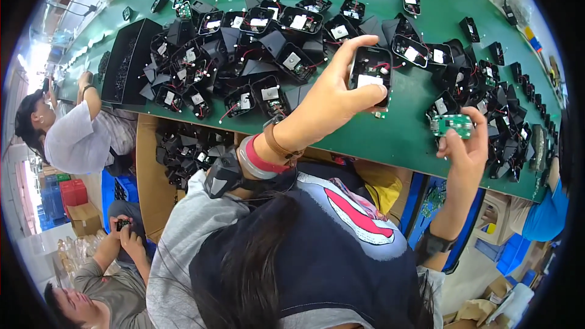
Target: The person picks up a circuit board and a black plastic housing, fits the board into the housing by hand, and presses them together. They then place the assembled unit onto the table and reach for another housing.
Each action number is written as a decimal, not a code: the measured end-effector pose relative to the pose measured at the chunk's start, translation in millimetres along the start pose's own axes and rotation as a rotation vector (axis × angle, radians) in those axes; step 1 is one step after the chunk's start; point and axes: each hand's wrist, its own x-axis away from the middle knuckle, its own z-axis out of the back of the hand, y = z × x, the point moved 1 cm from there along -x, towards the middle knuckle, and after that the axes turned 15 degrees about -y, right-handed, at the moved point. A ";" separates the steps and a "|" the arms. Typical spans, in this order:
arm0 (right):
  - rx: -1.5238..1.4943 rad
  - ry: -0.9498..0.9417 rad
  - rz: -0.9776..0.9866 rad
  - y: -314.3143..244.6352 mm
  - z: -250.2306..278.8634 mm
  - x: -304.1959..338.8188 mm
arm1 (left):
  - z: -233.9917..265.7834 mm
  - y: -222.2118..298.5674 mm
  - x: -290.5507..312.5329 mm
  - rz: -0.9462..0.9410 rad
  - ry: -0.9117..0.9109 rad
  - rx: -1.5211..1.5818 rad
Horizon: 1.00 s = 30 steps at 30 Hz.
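My left hand (341, 91) grips a black plastic housing (381, 61) above the green table, thumb across its front and index finger along its top edge. Inside the housing a white block and thin red wires show. Held between the thumb and fingers of my right hand (468, 146) is a green circuit board (451, 125), raised near the table's front edge. Board and housing are apart. Close behind the board lies a heap of black housings (512, 109) with wires and white parts.
A larger pile of open black housings (256, 42) covers the green table (341, 140) to the left. Beside it stands a black bin (125, 67) of small dark parts. A cardboard box (149, 170) holds more housings below the edge. Other people (91, 128) work at left and right.
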 end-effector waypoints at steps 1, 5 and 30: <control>-0.028 0.028 0.044 -8.3 -5.3 4.4 | -1.7 -2.6 -3.4 0.012 -0.016 0.006; -0.122 0.003 0.281 -31.7 -46.0 -7.1 | -14.3 4.1 -7.4 -0.002 -0.047 -0.092; -0.311 0.037 0.295 -16.0 -54.7 -4.7 | -19.3 -14.1 -10.0 -0.094 -0.021 -0.252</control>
